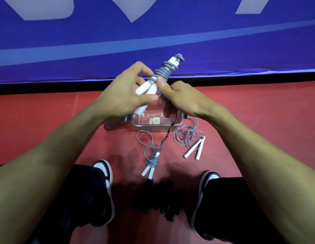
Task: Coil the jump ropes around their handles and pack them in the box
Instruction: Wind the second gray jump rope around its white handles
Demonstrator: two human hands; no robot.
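The coiling step is judged under way — the paired handles [146, 92] are gripped in the left hand [125, 92], the rope [163, 71] pinched by the right hand [181, 99] above the box [153, 127] — the hanging tail remains to be wound.

Grey ropes [164, 72] with white handles [147, 93], clear box [153, 126], red floor [47, 120], blue banner [153, 36]
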